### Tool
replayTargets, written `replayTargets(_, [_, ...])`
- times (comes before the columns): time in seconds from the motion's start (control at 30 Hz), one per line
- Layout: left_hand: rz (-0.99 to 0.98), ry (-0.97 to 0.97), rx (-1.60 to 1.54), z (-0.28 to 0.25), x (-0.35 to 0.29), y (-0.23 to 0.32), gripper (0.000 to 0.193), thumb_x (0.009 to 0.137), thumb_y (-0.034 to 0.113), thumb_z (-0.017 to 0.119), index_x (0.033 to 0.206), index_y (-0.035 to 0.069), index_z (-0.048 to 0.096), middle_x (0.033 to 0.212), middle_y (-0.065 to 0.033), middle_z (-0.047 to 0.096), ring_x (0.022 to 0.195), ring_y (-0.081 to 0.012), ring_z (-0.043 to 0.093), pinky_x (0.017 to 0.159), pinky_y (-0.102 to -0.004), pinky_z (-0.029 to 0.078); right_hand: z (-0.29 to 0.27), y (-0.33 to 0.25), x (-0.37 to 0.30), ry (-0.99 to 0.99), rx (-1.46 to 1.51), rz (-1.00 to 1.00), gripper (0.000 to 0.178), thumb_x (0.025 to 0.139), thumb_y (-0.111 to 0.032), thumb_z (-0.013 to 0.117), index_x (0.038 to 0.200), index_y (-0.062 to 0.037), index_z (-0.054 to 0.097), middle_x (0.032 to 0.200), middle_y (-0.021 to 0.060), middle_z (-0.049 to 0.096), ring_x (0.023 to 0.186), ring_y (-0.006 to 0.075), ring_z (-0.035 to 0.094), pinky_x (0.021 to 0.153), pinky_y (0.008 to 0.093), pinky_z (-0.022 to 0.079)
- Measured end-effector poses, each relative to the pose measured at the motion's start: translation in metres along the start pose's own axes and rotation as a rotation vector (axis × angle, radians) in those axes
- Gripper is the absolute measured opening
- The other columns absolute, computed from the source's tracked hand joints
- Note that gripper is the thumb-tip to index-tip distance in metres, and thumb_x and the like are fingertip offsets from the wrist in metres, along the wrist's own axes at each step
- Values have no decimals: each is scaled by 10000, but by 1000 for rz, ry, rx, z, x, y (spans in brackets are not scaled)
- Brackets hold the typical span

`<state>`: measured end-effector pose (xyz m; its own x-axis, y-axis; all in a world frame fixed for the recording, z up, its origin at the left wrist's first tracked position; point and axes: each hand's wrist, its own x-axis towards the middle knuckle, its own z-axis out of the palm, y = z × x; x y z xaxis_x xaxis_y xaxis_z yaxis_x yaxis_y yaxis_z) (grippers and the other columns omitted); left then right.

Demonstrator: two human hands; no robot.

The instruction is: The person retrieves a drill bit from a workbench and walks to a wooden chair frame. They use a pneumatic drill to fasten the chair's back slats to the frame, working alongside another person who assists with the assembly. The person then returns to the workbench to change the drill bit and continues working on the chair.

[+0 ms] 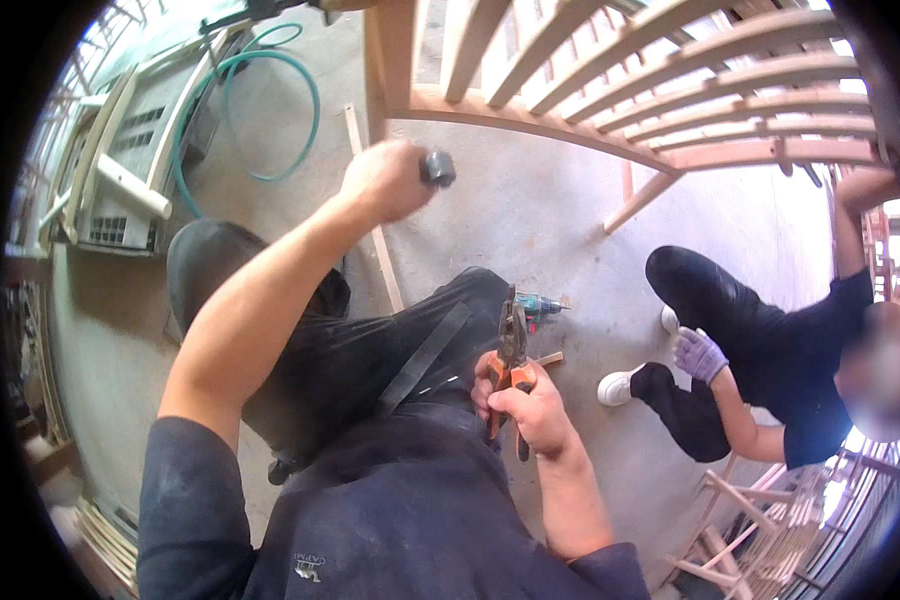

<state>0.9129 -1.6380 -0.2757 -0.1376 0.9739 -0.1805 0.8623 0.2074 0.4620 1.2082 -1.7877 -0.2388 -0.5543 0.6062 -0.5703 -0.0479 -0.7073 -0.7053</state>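
Note:
My left hand (387,181) is raised and wrapped around a dark cylindrical handle. The rounded grey-black end (438,169) sticks out past the thumb side; the rest of it is hidden by the fist. This hand is just below the lower left corner of a slatted wooden frame (530,125), with a gap seen between them. Down by my lap, my right hand (536,408) grips combination pliers (513,335) by their orange and black handles. The metal jaws point away from me.
A teal power drill (538,304) lies on the floor beyond the pliers. A long wooden strip (378,235) lies near my knee. At right a co-worker crouches, one gloved hand (699,355) lowered, the other arm up at the frame. A green hose (315,120) coils at far left.

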Motion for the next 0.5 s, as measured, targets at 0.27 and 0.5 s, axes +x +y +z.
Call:
replayTargets(0.27, [250, -477, -879, -30, -47, 42, 261, 902, 248, 829, 999, 9, 786, 766, -22, 688, 645, -94, 616, 585, -255, 501, 8, -13, -3, 15, -35, -21, 312, 782, -10, 552, 1092, 1, 586, 827, 72, 603, 763, 199, 623, 655, 325, 507])
replayTargets(0.5, [339, -589, -867, -36, -63, 56, 278, 877, 242, 846, 1002, -1, 792, 782, -29, 707, 677, -97, 633, 613, -252, 511, 11, -17, -3, -27, -24, 9, 310, 783, 24, 557, 1090, -2, 589, 837, 75, 606, 763, 203, 624, 667, 329, 501])
